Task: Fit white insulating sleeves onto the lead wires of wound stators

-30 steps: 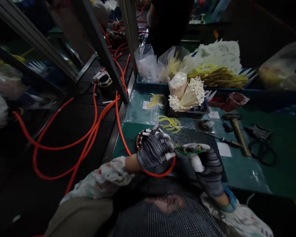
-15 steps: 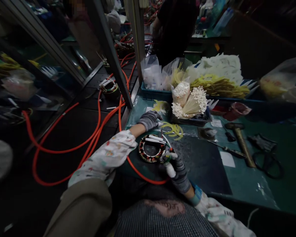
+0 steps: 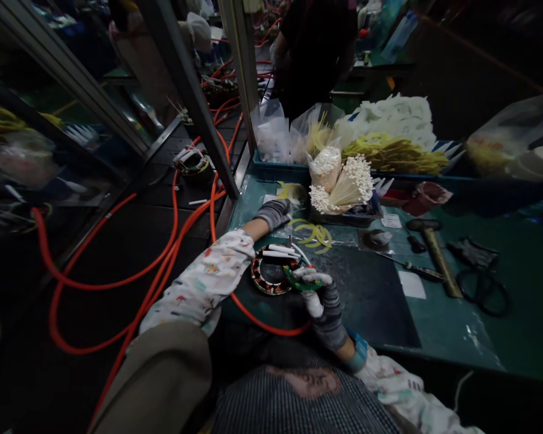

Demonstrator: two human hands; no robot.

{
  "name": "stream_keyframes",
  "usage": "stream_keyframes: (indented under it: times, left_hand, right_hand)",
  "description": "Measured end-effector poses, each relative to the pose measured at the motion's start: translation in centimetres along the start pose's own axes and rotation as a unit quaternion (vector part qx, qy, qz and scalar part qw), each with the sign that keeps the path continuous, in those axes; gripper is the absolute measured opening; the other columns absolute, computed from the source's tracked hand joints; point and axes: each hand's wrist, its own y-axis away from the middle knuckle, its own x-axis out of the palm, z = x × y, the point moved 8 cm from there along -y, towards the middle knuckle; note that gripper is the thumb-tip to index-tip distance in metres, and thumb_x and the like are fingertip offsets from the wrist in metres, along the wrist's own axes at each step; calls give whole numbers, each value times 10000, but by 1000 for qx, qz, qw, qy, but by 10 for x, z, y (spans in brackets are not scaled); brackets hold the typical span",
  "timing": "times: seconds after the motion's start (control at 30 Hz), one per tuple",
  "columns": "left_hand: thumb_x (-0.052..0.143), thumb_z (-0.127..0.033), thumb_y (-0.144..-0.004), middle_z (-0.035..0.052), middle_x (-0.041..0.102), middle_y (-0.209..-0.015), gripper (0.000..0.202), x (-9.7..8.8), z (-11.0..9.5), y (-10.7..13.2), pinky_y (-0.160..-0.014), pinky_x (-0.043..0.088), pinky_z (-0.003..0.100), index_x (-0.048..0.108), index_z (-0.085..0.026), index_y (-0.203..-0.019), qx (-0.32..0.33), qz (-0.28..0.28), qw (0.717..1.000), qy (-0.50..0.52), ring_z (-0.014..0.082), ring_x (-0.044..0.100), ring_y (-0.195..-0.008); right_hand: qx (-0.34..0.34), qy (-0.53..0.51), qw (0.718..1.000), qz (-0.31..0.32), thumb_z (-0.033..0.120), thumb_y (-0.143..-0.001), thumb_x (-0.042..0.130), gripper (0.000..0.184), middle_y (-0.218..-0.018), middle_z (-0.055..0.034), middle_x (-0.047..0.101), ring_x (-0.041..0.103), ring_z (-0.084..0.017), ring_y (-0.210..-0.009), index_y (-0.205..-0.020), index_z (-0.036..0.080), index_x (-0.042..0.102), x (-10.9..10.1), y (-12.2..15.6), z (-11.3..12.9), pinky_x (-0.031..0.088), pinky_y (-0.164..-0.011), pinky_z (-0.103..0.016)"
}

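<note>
Two gloved hands work over a green counter. Just right of the frame's centre, the right hand pinches a green curved piece between its thumb and fingers. That piece sits at the right edge of a ring-shaped coil, which lies near the middle of the frame with white tubes across its upper part. Above the coil, the left hand reaches in just beside some yellow curved strips; whether its fingers are spread or pressed together cannot be told. In the upper right, a bundle of thin, white-tipped strands stands in a dark tray. At right lie a hammer and black-handled scissors. Red hoses loop across the left.
</note>
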Motion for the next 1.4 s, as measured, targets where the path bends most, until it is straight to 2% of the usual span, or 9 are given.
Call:
stream_keyframes:
  times: [0.2,0.33,0.47,0.57,0.8,1.0,1.2,1.33,1.4]
  left_hand:
    - [700,-283,-958,58,783,-1132,269,-62,-38,87,-920,623,319,686,-184,-1208,88,-72,972,207,192,745,-1004]
    - [592,-274,-1062,67,814,-1154,207,-46,-100,168,-1041,620,341,765,-215,-1158,240,-10,953,185,209,774,-1120]
    - [603,-234,-1053,85,818,-1136,197,-28,-116,204,-1074,622,403,764,-220,-1165,284,-164,944,-11,233,771,-1137]
    - [668,-251,-1032,44,820,-1041,131,-23,-112,208,-1011,646,400,758,-255,-1127,291,-215,931,-46,214,783,-1026]
    - [730,-360,-1022,43,730,-995,150,-29,-78,197,-904,660,370,780,-246,-939,168,-236,928,235,206,750,-986]
    - [679,-361,-1054,41,753,-879,203,-18,-83,202,-816,638,325,793,-214,-973,152,-184,962,130,178,738,-828]
    - [715,-335,-1037,25,765,-897,128,-32,-91,218,-762,582,271,784,-227,-1024,229,-207,950,38,154,727,-813]
    - [840,-432,-920,68,773,-1099,330,-53,-26,200,-880,615,335,740,-213,-1145,71,-176,969,158,208,747,-984]
    - [911,-468,-802,121,760,-1239,650,-46,9,178,-878,635,384,668,-185,-1334,-36,-85,973,209,266,750,-1070]
  right_hand:
    - [98,42,993,-45,492,-1035,653,261,-1023,-54,828,782,-236,-952,-1038,243,730,-6,-21,-2,650,-930,-426]
    - [118,77,989,-48,549,-1041,614,349,-1071,-66,822,762,-249,-1008,-1074,235,762,-13,-29,-6,625,-984,-445]
    - [90,108,986,-88,577,-1031,603,380,-1064,-79,821,758,-250,-981,-1078,233,757,-14,-24,-8,626,-955,-433]
    - [88,120,983,-112,563,-1042,586,365,-1077,-79,816,753,-246,-989,-1085,237,747,-14,-22,-5,627,-937,-423]
    - [105,90,987,-80,585,-1037,598,364,-1030,-54,820,747,-246,-989,-1018,258,757,-13,-30,2,623,-934,-414]
    - [119,88,987,-70,660,-954,680,418,-966,-55,839,785,-259,-902,-989,252,763,-17,-25,-8,661,-865,-434]
    - [80,74,994,-27,662,-933,722,391,-833,-21,827,787,-231,-750,-895,272,717,-9,-26,7,689,-744,-410]
    - [94,94,991,-6,668,-916,729,403,-815,-20,824,786,-232,-739,-869,268,735,-8,-29,6,691,-740,-404]
    - [98,83,991,43,637,-914,739,376,-864,-26,842,801,-240,-789,-891,263,774,-2,-32,7,693,-764,-399]
